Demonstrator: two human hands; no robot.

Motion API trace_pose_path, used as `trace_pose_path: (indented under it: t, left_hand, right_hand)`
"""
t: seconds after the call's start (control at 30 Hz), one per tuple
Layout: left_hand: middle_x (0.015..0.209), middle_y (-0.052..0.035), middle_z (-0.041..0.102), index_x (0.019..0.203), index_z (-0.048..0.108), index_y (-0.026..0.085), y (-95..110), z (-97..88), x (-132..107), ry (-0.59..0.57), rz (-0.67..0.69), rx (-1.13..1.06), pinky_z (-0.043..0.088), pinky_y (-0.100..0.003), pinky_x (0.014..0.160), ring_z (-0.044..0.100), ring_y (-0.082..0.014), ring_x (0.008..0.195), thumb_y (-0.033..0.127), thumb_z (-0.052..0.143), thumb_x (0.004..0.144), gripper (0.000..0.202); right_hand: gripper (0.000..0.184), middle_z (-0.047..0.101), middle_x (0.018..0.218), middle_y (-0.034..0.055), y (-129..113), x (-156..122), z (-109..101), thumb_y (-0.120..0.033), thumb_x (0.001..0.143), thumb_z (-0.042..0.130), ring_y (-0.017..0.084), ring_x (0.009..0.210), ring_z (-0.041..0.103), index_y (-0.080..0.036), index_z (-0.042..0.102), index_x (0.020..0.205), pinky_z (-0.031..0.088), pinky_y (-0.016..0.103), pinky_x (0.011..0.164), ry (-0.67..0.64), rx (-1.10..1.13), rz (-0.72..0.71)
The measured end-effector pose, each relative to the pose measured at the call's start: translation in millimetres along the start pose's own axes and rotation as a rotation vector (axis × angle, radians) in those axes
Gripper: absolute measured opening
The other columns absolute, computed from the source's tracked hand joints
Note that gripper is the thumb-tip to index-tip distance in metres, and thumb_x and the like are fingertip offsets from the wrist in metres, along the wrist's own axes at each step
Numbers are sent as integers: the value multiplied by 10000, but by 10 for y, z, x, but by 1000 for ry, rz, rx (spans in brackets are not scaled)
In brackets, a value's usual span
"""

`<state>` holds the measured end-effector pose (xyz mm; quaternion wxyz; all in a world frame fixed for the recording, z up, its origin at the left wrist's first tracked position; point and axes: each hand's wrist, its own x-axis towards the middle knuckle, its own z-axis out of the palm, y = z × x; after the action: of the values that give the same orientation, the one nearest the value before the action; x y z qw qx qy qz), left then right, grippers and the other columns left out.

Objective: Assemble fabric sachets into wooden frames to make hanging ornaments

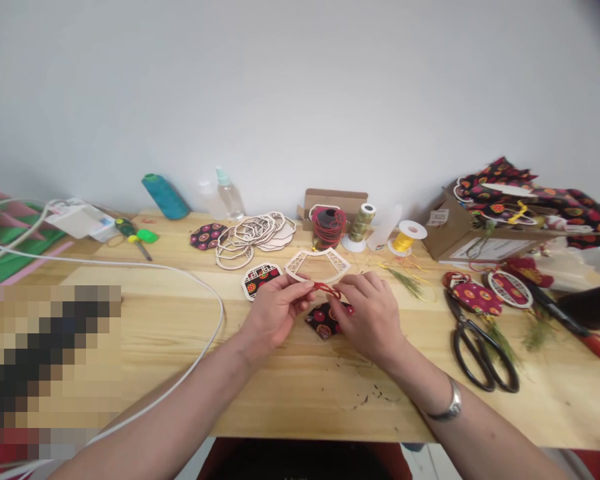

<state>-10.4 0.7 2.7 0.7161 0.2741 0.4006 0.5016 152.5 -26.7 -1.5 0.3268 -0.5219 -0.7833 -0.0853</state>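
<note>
A looped red cord runs between my two hands over the middle of the table. My left hand pinches its left end between thumb and forefinger. My right hand has its fingers closed on the cord's right end. Below the cord, partly covered by my right hand, lies a dark patterned fabric piece. Just beyond my fingers rests a fan-shaped wooden frame with lattice corners. Left of it, by my left hand, sits a rounded frame backed with patterned fabric.
Wooden frames lie piled at the back, near a teal thread cone. Red cord and a yellow thread spool stand at the back. Black scissors lie right, before a cardboard box. A white cable crosses the left side.
</note>
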Motion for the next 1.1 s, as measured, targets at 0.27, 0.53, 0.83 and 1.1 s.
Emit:
trace_pose_path:
  t: [0.27,0.53,0.83,1.1]
  left_hand:
    - [544,7,659,730,652,131,-13,-2,-7,48,154,243,413,-162,494,567,-71,502,210,783,627,185]
    - [591,5,669,751,672,136,-45,-8,-32,-12,160,439,439,-178,521,577,-78,532,234,760,670,154]
    - [591,14,651,738,674,135,-19,36,-68,-85,70,480,447,-200,500,599,-101,524,211,768,637,158]
    - [562,6,661,709,654,134,-32,-2,-18,35,119,287,436,-192,516,575,-86,513,227,793,617,190]
  right_hand:
    - [162,689,625,-1,-43,-7,-142,-261,868,576,103,502,557,-190,707,804,395,227,488,-183,470,325]
    - [115,674,712,41,55,26,-91,-221,869,602,150,655,590,-174,699,828,446,288,607,81,332,130]
    - [81,595,769,56,106,41,-67,-203,844,628,179,744,517,-184,698,807,430,330,660,157,248,43]
    - [146,683,744,49,7,21,-147,-267,889,570,159,688,555,-188,691,864,421,317,647,-71,314,-259]
